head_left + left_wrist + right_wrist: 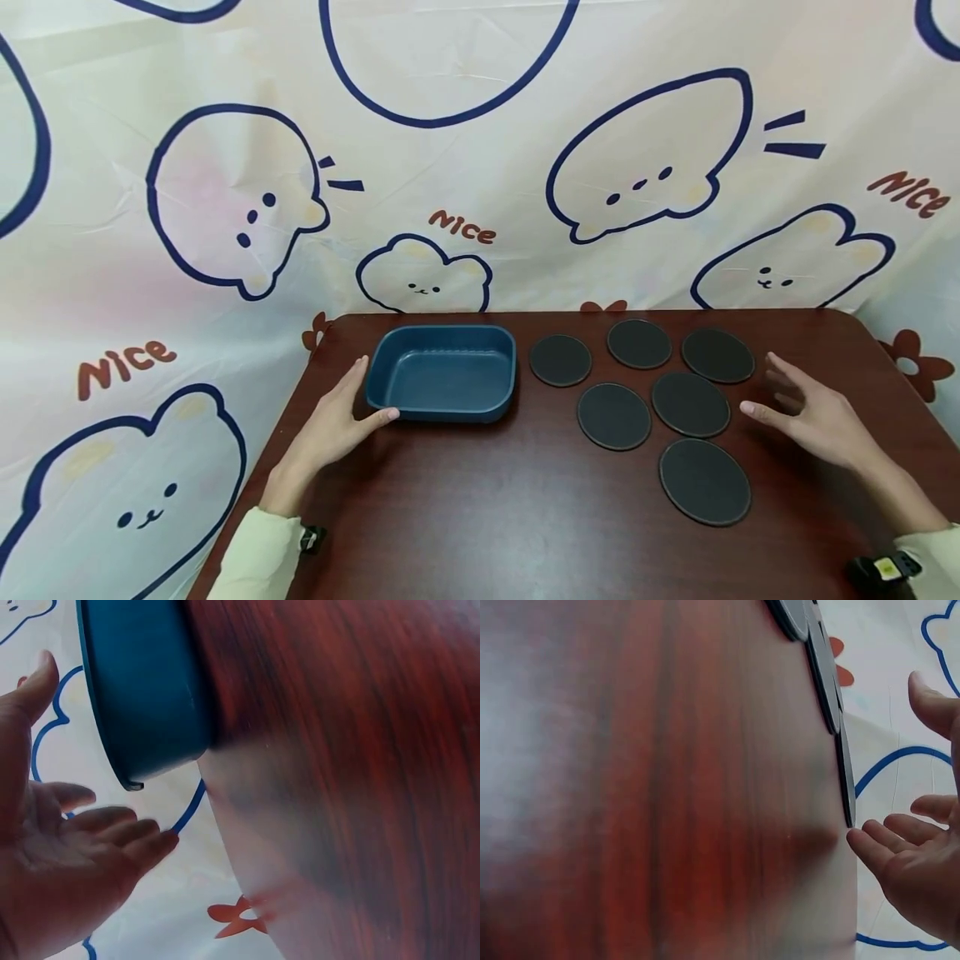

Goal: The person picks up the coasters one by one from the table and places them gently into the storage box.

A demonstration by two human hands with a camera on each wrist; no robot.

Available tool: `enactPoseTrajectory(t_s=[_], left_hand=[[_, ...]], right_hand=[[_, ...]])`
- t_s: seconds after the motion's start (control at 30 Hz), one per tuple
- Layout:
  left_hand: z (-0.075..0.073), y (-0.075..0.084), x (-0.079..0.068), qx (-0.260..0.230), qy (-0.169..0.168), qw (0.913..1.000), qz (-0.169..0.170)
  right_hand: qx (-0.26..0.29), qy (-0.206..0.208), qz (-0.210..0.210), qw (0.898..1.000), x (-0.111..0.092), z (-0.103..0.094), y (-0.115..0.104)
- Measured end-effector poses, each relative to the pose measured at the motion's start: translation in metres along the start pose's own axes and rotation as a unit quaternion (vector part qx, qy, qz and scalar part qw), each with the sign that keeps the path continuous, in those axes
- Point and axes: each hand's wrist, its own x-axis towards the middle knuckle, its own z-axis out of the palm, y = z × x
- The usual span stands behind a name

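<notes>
A dark teal rectangular tray (442, 408) with raised walls lies at the back left of the table. At its left end, my left hand (333, 425) has thumb and fingers spread near the corner; the left wrist view shows the hand (82, 847) apart from the tray's wall (142, 690). Several round black discs, like coasters, lie flat to the tray's right, among them a back right disc (717, 356), a middle disc (691, 405) and a front disc (705, 482). To their right, my right hand (817, 417) hovers with fingers extended, holding nothing.
The dark reddish-brown wooden table (480, 517) has rounded back corners. Behind it hangs a pale cloth (480, 167) printed with blue cartoon bears and red words. Dark straps with small devices (885, 571) are on the wrists.
</notes>
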Motion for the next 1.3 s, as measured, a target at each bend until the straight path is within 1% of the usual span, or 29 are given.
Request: enactPoseTrajectory(t_s=[0.13, 0.3, 0.43, 0.53, 0.8, 1.03, 1.3], left_hand=[[0.001, -0.003, 0.003, -0.016, -0.005, 0.9997, 0.015], [0.003, -0.004, 0.006, -0.033, -0.007, 0.9993, 0.014], [0.003, -0.005, 0.007, -0.049, -0.007, 0.9987, 0.011], [0.003, -0.006, 0.007, -0.052, -0.008, 0.9986, 0.011], [0.005, -0.01, 0.005, -0.056, -0.008, 0.9983, 0.015], [0.006, -0.01, 0.008, -0.062, -0.006, 0.9979, 0.019], [0.007, -0.012, 0.009, -0.071, -0.005, 0.9974, 0.01]], right_hand=[[0.015, -0.006, 0.0, 1.0, 0.006, -0.004, 0.006], [0.031, -0.008, -0.009, 0.999, 0.015, -0.006, 0.013], [0.032, -0.01, 0.003, 0.999, 0.023, -0.009, 0.016], [0.026, -0.009, 0.014, 1.0, 0.028, -0.009, 0.017], [0.062, -0.025, 0.038, 0.997, 0.043, -0.013, 0.021], [0.056, -0.036, 0.037, 0.997, 0.06, -0.017, 0.024], [0.054, -0.044, 0.032, 0.997, 0.077, -0.019, 0.025]])
